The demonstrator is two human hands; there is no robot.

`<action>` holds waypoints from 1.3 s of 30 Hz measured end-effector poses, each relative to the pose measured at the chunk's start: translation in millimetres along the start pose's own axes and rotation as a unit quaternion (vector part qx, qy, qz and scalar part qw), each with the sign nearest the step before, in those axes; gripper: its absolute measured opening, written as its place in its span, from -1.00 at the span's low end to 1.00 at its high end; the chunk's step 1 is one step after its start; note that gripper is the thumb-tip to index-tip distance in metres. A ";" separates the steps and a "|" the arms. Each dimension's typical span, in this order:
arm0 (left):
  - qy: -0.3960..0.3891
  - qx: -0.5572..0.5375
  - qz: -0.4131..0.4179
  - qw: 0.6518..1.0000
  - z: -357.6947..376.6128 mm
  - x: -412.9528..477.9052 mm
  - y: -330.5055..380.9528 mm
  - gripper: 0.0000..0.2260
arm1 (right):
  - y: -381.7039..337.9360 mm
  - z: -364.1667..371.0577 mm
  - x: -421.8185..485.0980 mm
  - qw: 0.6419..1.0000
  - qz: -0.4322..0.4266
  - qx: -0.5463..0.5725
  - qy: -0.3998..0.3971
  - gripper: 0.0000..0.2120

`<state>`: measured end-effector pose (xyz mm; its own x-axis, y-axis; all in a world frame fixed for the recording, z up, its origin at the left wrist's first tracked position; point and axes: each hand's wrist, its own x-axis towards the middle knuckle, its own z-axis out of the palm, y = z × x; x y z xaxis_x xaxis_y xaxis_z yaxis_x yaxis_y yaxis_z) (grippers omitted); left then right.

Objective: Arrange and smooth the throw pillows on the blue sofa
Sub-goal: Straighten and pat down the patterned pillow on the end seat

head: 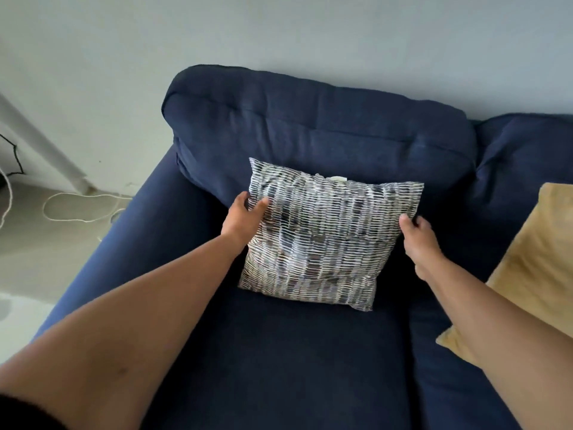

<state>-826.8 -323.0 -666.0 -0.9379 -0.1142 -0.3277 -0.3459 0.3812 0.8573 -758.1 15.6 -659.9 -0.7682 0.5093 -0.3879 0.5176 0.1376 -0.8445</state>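
Observation:
A patterned throw pillow (328, 237), white with dark dashes, leans against the back cushion of the blue sofa (310, 367), its lower edge on the seat. My left hand (243, 218) grips the pillow's left edge, thumb on the front. My right hand (418, 240) holds its right edge, fingers curled behind. A yellow pillow (533, 262) lies on the seat at the right, partly cut off by the frame and partly behind my right forearm.
The sofa's left armrest (124, 243) runs along the left. Beyond it on the pale floor lies a looped white cable (77, 206) near a white pole (40, 144). A plain wall (279, 35) stands behind the sofa.

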 end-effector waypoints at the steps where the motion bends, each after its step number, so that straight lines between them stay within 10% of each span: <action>1: -0.014 -0.026 0.003 1.000 0.8 13.4 1.1 -0.28 | 0.4 1.9 5.7 1.000 0.009 0.001 -0.003 -0.42; 5: -0.036 -0.139 -0.014 0.990 5.1 46.6 0.1 -0.36 | 0.6 11.3 13.4 0.999 -0.005 0.045 -0.009 -0.51; 10: 0.025 -0.183 0.019 0.983 -1.8 59.8 6.3 -0.91 | -8.7 29.9 6.9 0.988 -0.038 0.138 0.065 -0.83; 26: 0.033 -0.145 -0.010 0.989 -22.2 60.5 7.2 -0.90 | -10.5 45.0 4.3 0.986 -0.066 0.130 0.078 -0.93; 29: 0.000 -0.222 -0.014 0.975 -22.0 50.6 10.3 -0.72 | -14.0 35.5 -2.6 0.988 -0.043 0.145 0.011 -0.58; 35: -0.163 -0.045 -0.035 0.985 -30.9 27.2 -40.2 -0.44 | 27.7 36.4 -16.0 0.966 0.133 -0.121 -0.187 -0.29; 39: -0.200 0.025 -0.074 0.977 -23.9 23.3 -91.7 -0.44 | 74.4 56.6 -12.8 0.939 0.149 -0.230 -0.208 -0.66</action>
<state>-817.6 -382.6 -742.7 -0.7885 0.1911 -0.5846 -0.4665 0.4336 0.7709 -731.1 -28.8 -738.6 -0.5945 0.2206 -0.7732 0.7672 0.4435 -0.4634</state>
